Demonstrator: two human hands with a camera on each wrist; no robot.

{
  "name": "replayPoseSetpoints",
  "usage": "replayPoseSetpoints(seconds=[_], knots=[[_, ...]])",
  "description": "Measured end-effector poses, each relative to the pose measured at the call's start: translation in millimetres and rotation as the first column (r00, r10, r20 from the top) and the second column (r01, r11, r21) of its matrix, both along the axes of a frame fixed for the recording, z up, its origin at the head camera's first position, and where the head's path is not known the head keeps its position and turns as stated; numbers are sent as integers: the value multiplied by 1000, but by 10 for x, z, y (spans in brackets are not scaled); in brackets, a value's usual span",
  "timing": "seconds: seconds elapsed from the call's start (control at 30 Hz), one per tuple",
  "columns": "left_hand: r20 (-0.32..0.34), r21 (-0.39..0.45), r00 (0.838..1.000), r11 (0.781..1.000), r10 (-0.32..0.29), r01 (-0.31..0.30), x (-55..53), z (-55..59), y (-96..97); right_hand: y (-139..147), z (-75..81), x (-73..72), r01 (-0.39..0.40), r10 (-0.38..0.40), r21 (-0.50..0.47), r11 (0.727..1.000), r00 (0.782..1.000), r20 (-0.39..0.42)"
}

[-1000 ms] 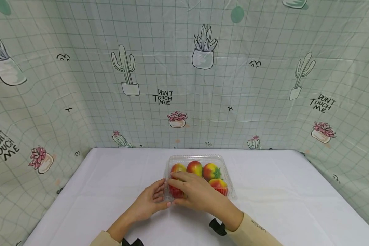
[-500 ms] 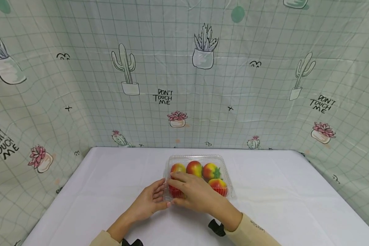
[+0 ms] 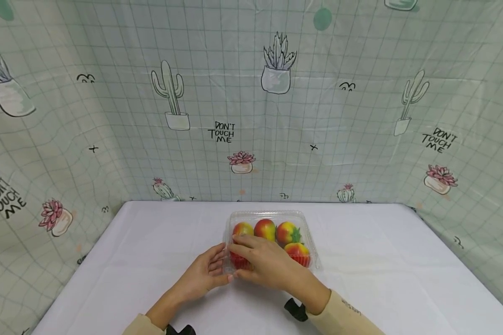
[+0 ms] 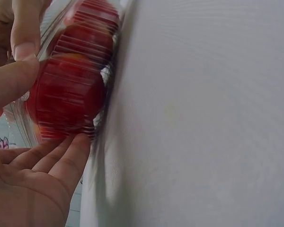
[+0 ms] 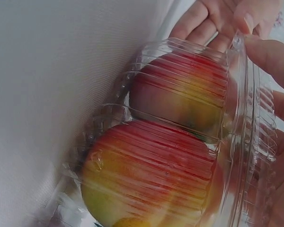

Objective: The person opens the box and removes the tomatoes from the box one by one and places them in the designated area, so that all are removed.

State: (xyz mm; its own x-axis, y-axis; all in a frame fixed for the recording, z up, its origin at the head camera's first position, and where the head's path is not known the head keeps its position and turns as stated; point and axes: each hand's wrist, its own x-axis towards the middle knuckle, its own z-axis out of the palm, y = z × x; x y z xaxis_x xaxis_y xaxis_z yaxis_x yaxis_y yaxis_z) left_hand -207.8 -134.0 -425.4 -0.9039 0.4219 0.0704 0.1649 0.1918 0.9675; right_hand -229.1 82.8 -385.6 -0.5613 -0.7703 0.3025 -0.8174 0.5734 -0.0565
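Observation:
A clear plastic clamshell box [image 3: 311, 232], lid down, sits on the white table with several round red-and-yellow fruits [image 3: 265, 229] inside; green leaves show on one fruit. My left hand [image 3: 199, 275] holds its front left corner, fingers along the side wall and thumb at the rim. In the left wrist view, those fingers [image 4: 75, 161] lie low against the ridged wall. My right hand [image 3: 268, 261] reaches across the lid, fingers spread on the top left part, thumb at the front rim near the left thumb. It hides some fruit. The box's ridged wall [image 5: 180, 94] fills the right wrist view.
The white-covered table [image 3: 373, 270] stretches out on both sides of the box. A hanging cloth [image 3: 218, 93] printed with cacti and a grid stands behind and at both sides. Black wrist mounts [image 3: 296, 309] sit below the hands, near beige sleeves.

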Motion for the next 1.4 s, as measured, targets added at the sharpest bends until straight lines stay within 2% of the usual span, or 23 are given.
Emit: replayPoseSetpoints(seconds=[0.33, 0.57, 0.97, 1.4], knots=[[16, -5, 999, 1000, -28, 28, -4, 1, 14, 39, -17, 11, 2, -2, -17, 1000, 1000, 7], [2, 9, 1000, 999, -31, 31, -6, -11, 7, 37, -19, 7, -9, 9, -22, 1000, 1000, 10], [-15, 53, 1000, 999, 9, -9, 2, -30, 29, 5, -17, 4, -17, 17, -7, 1000, 1000, -19], [-39, -28, 999, 1000, -11, 10, 10, -14, -19, 5, -18, -2, -41, 41, -19, 999, 999, -4]])
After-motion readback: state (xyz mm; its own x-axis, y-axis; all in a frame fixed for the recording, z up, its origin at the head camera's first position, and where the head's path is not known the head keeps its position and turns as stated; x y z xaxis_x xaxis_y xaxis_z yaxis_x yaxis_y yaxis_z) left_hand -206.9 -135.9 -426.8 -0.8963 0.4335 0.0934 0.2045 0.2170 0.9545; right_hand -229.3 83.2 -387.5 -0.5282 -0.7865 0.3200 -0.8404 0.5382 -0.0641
